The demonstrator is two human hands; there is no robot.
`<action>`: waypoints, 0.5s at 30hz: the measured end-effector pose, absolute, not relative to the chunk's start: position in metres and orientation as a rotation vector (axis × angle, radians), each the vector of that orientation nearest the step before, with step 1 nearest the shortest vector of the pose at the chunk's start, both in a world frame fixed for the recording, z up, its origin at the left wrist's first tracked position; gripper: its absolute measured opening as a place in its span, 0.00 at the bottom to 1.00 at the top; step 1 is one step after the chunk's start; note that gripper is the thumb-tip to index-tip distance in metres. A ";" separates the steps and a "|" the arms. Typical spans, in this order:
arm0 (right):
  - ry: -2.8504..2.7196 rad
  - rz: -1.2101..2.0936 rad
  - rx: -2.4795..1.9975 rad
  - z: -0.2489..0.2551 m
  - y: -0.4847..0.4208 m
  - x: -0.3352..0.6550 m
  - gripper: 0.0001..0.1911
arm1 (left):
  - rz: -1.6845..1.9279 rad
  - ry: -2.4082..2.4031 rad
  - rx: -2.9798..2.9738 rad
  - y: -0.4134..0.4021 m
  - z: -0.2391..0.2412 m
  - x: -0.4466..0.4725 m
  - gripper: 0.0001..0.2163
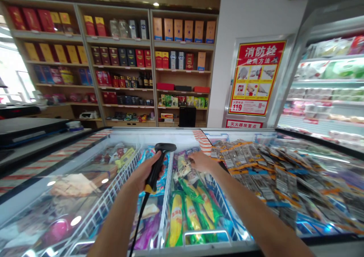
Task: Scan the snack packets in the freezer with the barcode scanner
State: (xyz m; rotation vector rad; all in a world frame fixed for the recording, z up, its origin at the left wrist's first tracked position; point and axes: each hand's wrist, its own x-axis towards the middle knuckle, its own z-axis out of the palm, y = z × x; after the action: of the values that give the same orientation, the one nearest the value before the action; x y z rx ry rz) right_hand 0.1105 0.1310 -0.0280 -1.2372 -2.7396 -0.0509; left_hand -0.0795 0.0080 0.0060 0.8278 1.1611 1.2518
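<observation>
Two bare hands are over one freezer [148,135]. The left hand [144,173] has its fingers wrapped round the grip of one black and yellow scanner [155,171], its cord hanging down. The right hand [202,161] reaches to a pale packet [182,165] at the far end of a white wire basket [206,232]; whether its fingers grip the packet I cannot tell. Nearer in that basket lie at least four green and yellow corn packs [176,215], their red writing too blurred to read. Grey packets [244,154] with orange and blue edges, too many to count, are heaped to the right. Behind stand three shelf units [151,67]; six tan boxes [178,29] fill the right unit's top shelf. One red and yellow sign [257,78] reads "消防栓 使用方法" and "119"; another sign [244,124] below reads "灭火器放置点".
</observation>
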 end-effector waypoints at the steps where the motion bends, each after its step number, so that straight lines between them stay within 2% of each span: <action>1: -2.747 -0.055 -1.250 -0.027 0.131 0.111 0.19 | 1.251 1.161 0.828 0.009 0.005 -0.079 0.14; 7: -2.723 -0.011 -1.319 -0.035 0.136 0.127 0.26 | 1.239 1.097 0.866 0.012 -0.001 -0.076 0.17; 12: -2.553 0.344 -1.357 -0.050 0.143 0.147 0.21 | 1.220 1.055 0.867 0.014 -0.004 -0.072 0.17; 15: -2.181 0.430 -1.378 -0.055 0.144 0.162 0.19 | 1.188 1.017 0.869 0.014 -0.005 -0.067 0.18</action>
State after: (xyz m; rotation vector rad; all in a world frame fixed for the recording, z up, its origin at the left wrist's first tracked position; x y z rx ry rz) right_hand 0.1617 0.1437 -0.0545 -1.3781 -2.1811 0.4300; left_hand -0.0674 0.0136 -0.0047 0.8685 1.0172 1.1882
